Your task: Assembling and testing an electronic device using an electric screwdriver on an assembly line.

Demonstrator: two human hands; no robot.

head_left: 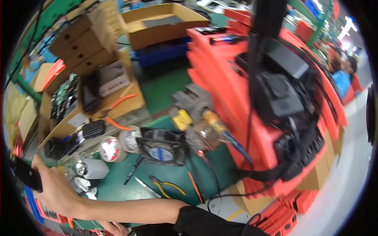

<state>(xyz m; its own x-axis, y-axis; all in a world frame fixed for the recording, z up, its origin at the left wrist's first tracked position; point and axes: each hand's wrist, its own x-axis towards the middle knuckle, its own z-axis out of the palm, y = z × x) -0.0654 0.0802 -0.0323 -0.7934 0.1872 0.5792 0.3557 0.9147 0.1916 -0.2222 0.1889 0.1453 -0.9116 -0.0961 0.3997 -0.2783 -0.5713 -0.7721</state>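
My right forearm crosses the lower part of the head view to the far left. There my right hand [53, 184] is closed around a black handheld object [26, 173], whose kind I cannot make out. Below that forearm, at the lower edge, part of my left hand [114, 227] shows; its fingers are mostly hidden. A grey-white bottle [96, 168] stands just right of my right hand. Beyond the forearm lie yellow-handled pliers [167, 186], tweezers [147, 187], a dark pen-like tool [133, 170] and an orange-handled tool [194, 187] on the green work surface [122, 188].
A black fan [160, 146] stands mid-table beside spools [110, 149]. Behind it, a soldering iron [230, 139] rests at its stand [193, 98]. Stacked red trays [232, 102] rise at right, bearing cables and black adapters [281, 94]. Orange-handled cutters [112, 113] lie by cardboard boxes [136, 41].
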